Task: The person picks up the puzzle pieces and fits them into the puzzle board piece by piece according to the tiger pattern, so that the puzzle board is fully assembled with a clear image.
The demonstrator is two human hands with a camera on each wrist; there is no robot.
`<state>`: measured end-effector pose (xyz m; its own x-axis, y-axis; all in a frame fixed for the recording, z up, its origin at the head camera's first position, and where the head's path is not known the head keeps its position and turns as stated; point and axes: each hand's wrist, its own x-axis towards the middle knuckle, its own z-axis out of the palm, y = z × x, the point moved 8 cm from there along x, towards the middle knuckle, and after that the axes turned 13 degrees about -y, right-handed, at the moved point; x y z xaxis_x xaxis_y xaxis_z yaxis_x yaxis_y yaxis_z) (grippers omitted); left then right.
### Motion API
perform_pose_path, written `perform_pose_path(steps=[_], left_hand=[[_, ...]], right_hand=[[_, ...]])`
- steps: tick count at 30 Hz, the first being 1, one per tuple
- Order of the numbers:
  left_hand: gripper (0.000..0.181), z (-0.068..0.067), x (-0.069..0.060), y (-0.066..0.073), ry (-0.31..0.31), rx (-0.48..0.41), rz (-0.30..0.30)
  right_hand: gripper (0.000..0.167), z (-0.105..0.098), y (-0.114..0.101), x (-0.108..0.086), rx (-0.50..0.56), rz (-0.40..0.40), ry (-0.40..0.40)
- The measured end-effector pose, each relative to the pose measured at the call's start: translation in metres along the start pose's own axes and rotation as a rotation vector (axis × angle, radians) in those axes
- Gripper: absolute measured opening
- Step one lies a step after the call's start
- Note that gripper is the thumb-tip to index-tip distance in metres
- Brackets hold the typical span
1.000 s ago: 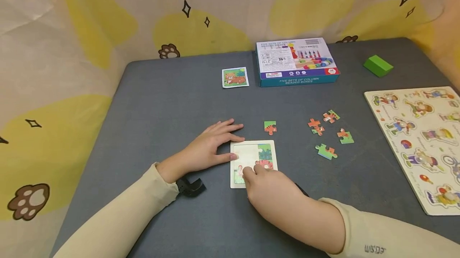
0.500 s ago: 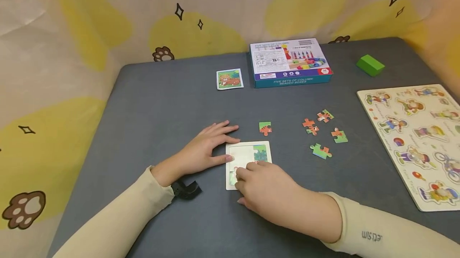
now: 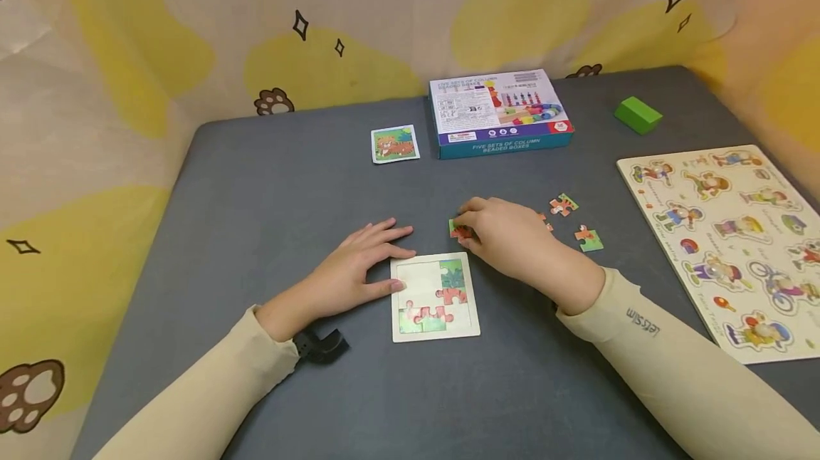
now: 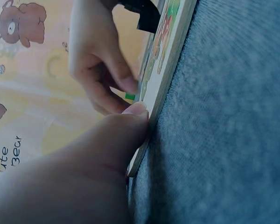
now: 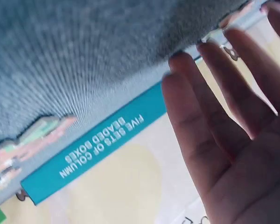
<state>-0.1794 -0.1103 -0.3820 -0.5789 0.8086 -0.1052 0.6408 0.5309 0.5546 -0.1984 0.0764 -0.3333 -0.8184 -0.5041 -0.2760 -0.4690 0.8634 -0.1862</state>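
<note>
A square puzzle tray lies flat, with several tiger pieces fitted along its right side and bottom. My left hand rests beside it with fingers spread, the thumb on the tray's left edge. That thumb shows on the edge in the left wrist view. Beyond the tray, my right hand reaches down over a loose green-and-orange puzzle piece. Thumb and fingertips stand about this piece, which lies on the table. In the right wrist view the right hand's fingers are extended, with the thumb apart.
Loose pieces lie right of my right hand, including an orange-and-green one; the forearm hides some. Further back are a tiger card, a bead-set box and a green block. A peg puzzle board lies at right.
My right hand has left the tray's bottom edge, uncovering the fitted pieces there, and moved up and right to the loose piece. The left hand has stayed on the tray edge.
</note>
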Motion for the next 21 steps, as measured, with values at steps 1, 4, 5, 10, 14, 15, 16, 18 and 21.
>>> perform_pose_path(steps=[1,4,5,10,14,15,16,18,21], left_hand=[[0.049,-0.0007,-0.0001,0.0004,0.004,0.001,0.002],[0.049,-0.0021,0.0008,0.0009,0.007,0.004,0.004],[0.049,-0.0022,0.001,0.0009,0.007,0.004,0.004],[0.049,-0.0011,0.0015,-0.0002,0.0,-0.002,-0.002],[0.049,-0.0002,0.0006,-0.0009,0.0,-0.008,-0.004],[0.049,-0.0002,0.0003,-0.0007,0.001,-0.008,-0.003],[0.049,-0.0002,0.0,-0.0004,0.002,-0.008,-0.001],[0.049,0.0,-0.0004,-0.0004,0.002,-0.008,0.001],[0.049,0.0,-0.0012,-0.0011,0.003,-0.007,-0.001]], right_hand=[[0.034,0.0015,0.001,0.0013,-0.005,0.0,-0.009],[0.032,0.0027,0.0028,0.0025,-0.016,0.004,-0.01],[0.031,0.0025,0.0033,0.0024,-0.012,0.007,-0.006],[0.021,0.0018,0.0036,0.0019,0.03,0.015,0.018],[0.024,0.0042,0.0012,0.0027,0.031,0.022,0.023],[0.026,0.0048,0.0003,0.0031,0.029,0.02,0.026],[0.028,0.0055,-0.0006,0.0035,0.026,0.015,0.029],[0.032,0.0061,-0.0026,0.0038,0.031,-0.003,0.039],[0.037,0.006,-0.0058,0.0049,0.067,-0.038,0.047]])
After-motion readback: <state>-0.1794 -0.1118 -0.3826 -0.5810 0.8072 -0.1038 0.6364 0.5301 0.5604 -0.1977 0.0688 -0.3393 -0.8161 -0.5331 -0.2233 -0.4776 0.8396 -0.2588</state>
